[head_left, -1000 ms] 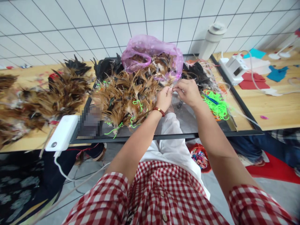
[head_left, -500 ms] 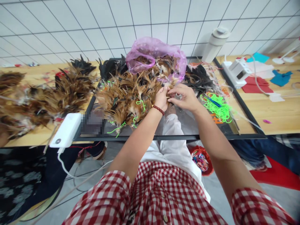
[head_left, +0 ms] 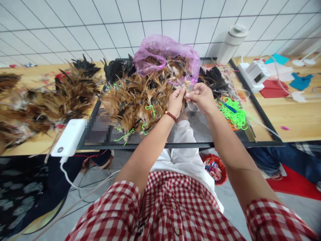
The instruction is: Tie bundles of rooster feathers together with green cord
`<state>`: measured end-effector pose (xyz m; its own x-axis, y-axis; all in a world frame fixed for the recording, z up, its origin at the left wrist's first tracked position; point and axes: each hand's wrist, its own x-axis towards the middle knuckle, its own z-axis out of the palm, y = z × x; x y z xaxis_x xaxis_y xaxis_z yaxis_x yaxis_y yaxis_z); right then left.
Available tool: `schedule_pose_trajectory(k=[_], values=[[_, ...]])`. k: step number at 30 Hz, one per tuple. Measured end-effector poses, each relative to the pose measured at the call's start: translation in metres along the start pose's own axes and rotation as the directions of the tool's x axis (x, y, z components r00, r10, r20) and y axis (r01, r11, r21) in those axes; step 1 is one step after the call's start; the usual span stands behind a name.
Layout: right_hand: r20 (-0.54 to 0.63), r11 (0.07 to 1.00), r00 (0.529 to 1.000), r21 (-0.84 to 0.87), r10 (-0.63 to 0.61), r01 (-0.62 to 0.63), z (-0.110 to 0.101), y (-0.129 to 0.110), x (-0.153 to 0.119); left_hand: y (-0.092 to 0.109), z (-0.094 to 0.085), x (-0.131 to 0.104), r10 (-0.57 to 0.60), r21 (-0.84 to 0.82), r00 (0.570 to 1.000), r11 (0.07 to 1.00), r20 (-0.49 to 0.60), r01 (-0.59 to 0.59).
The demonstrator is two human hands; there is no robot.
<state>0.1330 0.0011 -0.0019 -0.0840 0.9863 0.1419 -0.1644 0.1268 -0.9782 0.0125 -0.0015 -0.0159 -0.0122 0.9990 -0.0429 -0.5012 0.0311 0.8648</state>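
My left hand (head_left: 175, 102), with a bead bracelet (head_left: 171, 116) at the wrist, is closed in a pinch on pale feathers (head_left: 185, 85) that show at its fingertips. Right beside it, my right hand (head_left: 202, 98) has its thumb and fingertips pressed together; what lies between them is too small to make out. Both hands are just above the near side of a purple plastic bag (head_left: 173, 43) with more feathers in it. To the left spreads a pile of brown feathers (head_left: 135, 97), some tied with bright green cord (head_left: 151, 108).
A tangle of green cord (head_left: 235, 115) with a blue tool (head_left: 228, 106) on it lies to the right. Also about are a white bottle (head_left: 232, 43), a white power bank (head_left: 69, 137) at the table edge, a black tray rim (head_left: 185, 145) and a red basket (head_left: 224, 170) below.
Both hands have moved slightly up and to the right in view. My right thumb and fingertips, apart before, have closed together close to the left fingertips.
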Motion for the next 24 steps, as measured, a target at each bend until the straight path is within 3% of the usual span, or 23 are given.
schedule_pose_trajectory(k=[6, 12, 14, 16, 19, 21, 24], values=[[-0.009, 0.973, 0.977, 0.092, 0.215, -0.213, 0.001, -0.009, -0.005, 0.010, 0.003, -0.009, -0.148, -0.065, 0.976, 0.985, 0.162, 0.161], [0.029, 0.962, 0.963, 0.044, 0.268, -0.269, -0.001, -0.010, -0.006, 0.012, 0.006, -0.011, -0.141, -0.108, 0.982, 0.982, 0.122, 0.155], [0.019, 0.971, 0.972, -0.051, 0.235, -0.234, -0.006, -0.010, -0.004, 0.010, 0.006, -0.009, -0.090, -0.077, 0.995, 0.993, 0.043, 0.093], [-0.018, 0.983, 0.992, -0.139, 0.121, -0.123, -0.012, -0.011, -0.002, 0.009, 0.005, -0.009, -0.044, 0.016, 0.999, 0.999, -0.016, 0.045], [-0.006, 0.983, 0.997, -0.171, -0.073, 0.071, -0.018, -0.012, -0.001, 0.011, 0.006, -0.013, -0.051, 0.136, 0.998, 0.990, 0.022, 0.047], [0.064, 0.984, 0.994, -0.147, -0.090, 0.099, -0.017, -0.012, -0.002, 0.013, 0.008, -0.017, -0.093, 0.143, 0.992, 0.986, 0.081, 0.081], [0.111, 0.996, 0.994, -0.082, -0.009, 0.018, -0.013, -0.012, -0.005, 0.016, 0.011, -0.022, -0.152, 0.110, 0.976, 0.985, 0.154, 0.136]])
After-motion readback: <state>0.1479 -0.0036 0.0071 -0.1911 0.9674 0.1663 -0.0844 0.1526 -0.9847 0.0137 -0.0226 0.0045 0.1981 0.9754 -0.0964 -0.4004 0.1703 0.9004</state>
